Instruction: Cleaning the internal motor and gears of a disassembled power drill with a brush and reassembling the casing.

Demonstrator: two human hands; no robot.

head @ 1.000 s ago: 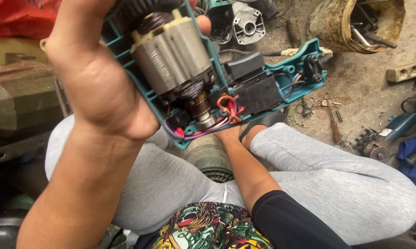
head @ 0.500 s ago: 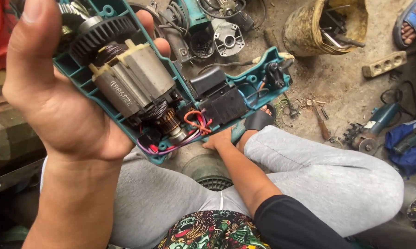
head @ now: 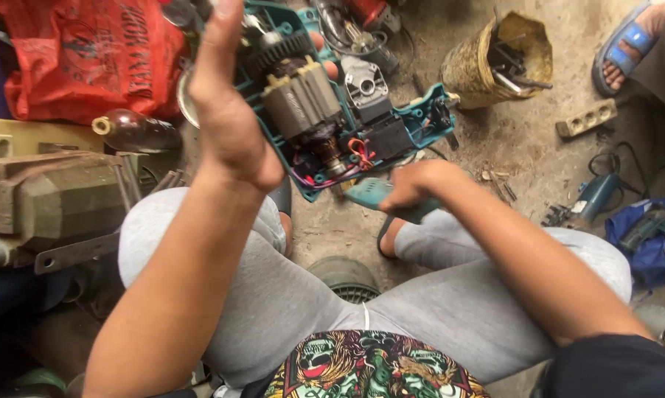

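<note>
My left hand (head: 229, 110) holds up an opened power tool (head: 325, 110): a teal half-shell with a grey motor, a black fan wheel, a black switch block and red and purple wires showing inside. My fingers wrap the shell's left side. Just below the tool, my right hand (head: 413, 188) is closed around a teal cover piece (head: 369, 193), held above my crossed legs in grey trousers. The rest of the cover piece is hidden under my fingers.
A yellow bucket (head: 495, 63) with tools stands at the top right. A grey vise (head: 60, 195) sits at the left, a red bag (head: 89, 55) behind it. Another person's sandalled foot (head: 631, 40) is far right. A blue drill (head: 594, 197) lies on the dirt floor.
My left hand has turned the open tool and carried it up and to the right. My right hand has come out from under the tool and taken hold of the teal cover piece.
</note>
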